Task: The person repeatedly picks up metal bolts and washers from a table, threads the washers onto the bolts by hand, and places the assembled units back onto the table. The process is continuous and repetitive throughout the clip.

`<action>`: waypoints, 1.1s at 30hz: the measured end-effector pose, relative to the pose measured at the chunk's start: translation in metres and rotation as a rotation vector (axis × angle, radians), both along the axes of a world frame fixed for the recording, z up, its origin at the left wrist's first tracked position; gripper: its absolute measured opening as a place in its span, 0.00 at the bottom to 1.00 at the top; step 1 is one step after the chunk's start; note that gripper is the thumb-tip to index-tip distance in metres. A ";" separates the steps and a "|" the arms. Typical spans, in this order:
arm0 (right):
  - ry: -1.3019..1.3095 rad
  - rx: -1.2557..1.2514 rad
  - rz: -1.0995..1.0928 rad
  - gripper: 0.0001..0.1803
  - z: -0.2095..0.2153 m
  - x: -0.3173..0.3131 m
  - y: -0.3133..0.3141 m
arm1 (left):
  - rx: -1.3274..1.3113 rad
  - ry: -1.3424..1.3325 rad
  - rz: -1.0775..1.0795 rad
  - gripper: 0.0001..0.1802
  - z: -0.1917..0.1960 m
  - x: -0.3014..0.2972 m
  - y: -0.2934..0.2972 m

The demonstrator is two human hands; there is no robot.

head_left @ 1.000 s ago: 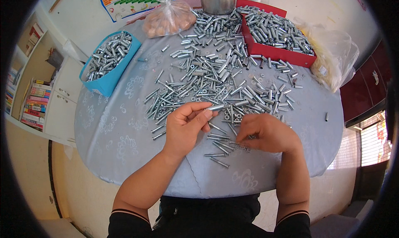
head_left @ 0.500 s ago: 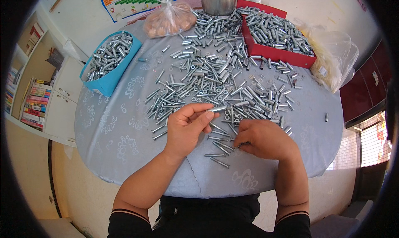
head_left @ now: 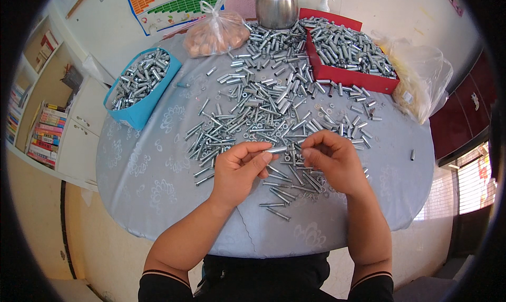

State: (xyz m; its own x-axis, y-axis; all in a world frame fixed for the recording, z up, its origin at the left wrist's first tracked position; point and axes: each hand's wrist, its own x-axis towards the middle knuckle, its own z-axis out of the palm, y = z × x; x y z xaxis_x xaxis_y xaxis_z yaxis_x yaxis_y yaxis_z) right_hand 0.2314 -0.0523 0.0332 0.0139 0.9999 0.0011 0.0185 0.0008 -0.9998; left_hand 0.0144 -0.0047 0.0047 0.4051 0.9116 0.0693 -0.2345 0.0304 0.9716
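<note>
Pinching metal tube [head_left: 277, 150] with your left hand [head_left: 235, 174], near side of pile [head_left: 252, 114]. Right hand [head_left: 337, 162] just beside, fingers curled, can't tell if gripping. Blue box [head_left: 141, 118] far left, red box [head_left: 363, 82] far right look full; lots of pile left.

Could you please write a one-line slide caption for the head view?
The left hand holds a metal sleeve near the right hand, over scattered bolts.

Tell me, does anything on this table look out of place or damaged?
One small silver metal cylinder lies alone near the right edge, away from the loose heap of silver bolts and sleeves. Also, a thin dark wavy line marks the shiny grey tablecloth near its front edge; crease, thread or tear, I can't tell.
</note>
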 end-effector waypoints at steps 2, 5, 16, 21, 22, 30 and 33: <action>0.042 -0.012 0.031 0.06 -0.002 0.000 0.002 | -0.011 0.018 -0.001 0.11 0.003 0.001 -0.001; 0.091 -0.017 0.058 0.06 -0.002 -0.003 0.003 | -0.037 0.035 -0.017 0.11 0.006 0.001 -0.003; 0.098 -0.026 0.064 0.06 -0.001 -0.007 0.003 | -0.034 0.023 -0.029 0.11 0.007 0.001 -0.004; 0.047 -0.044 -0.033 0.06 -0.003 -0.010 0.003 | -0.043 0.033 -0.028 0.11 0.005 0.001 -0.004; 0.057 -0.048 -0.031 0.06 -0.003 -0.010 0.002 | -0.041 0.039 -0.029 0.11 0.005 0.001 -0.003; 0.138 -0.028 0.017 0.06 -0.006 -0.012 0.002 | -0.042 0.056 -0.018 0.11 0.004 0.003 -0.006; 0.072 -0.003 0.030 0.08 -0.008 -0.012 0.003 | -0.032 0.046 -0.026 0.11 0.002 0.001 -0.003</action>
State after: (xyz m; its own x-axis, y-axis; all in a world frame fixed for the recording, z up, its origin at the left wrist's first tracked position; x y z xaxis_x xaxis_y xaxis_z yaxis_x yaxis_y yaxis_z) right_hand 0.2192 -0.0491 0.0254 -0.0164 0.9999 -0.0022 -0.0537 -0.0031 -0.9986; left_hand 0.0158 -0.0079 0.0066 0.4310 0.9021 0.0211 -0.1887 0.0672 0.9797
